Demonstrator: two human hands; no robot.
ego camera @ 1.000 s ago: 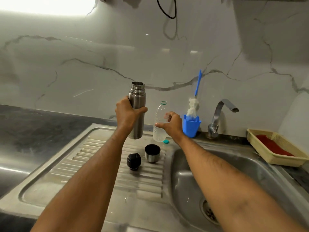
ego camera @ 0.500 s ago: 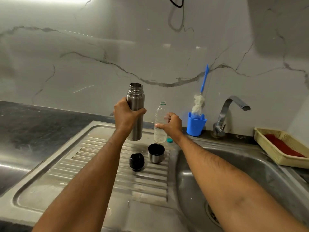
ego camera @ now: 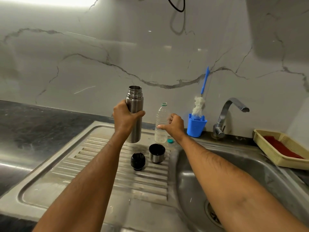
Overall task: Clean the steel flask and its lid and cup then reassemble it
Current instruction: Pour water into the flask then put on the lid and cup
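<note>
My left hand [ego camera: 124, 118] grips the open steel flask [ego camera: 134, 113] around its middle and holds it upright above the drainboard [ego camera: 100, 164]. The black lid [ego camera: 138, 161] and the steel cup [ego camera: 156, 153], mouth up, stand on the drainboard ribs below the flask. To the right of the flask, a clear plastic bottle [ego camera: 161, 124] stands uncapped at the back of the drainboard. My right hand [ego camera: 173, 125] holds it, thumb across the front and fingers curled behind. The bottle's small teal cap [ego camera: 170, 141] lies beside its base.
A blue holder [ego camera: 196, 125] with a blue-handled bottle brush [ego camera: 199, 102] stands by the tap [ego camera: 224, 114]. The sink basin [ego camera: 250, 181] lies to the right, with a yellow basket [ego camera: 275, 158] holding something red on its far rim. Dark counter lies left.
Both hands stay on the flask and the bottle. The view has shifted slightly; lid and cup have not moved.
</note>
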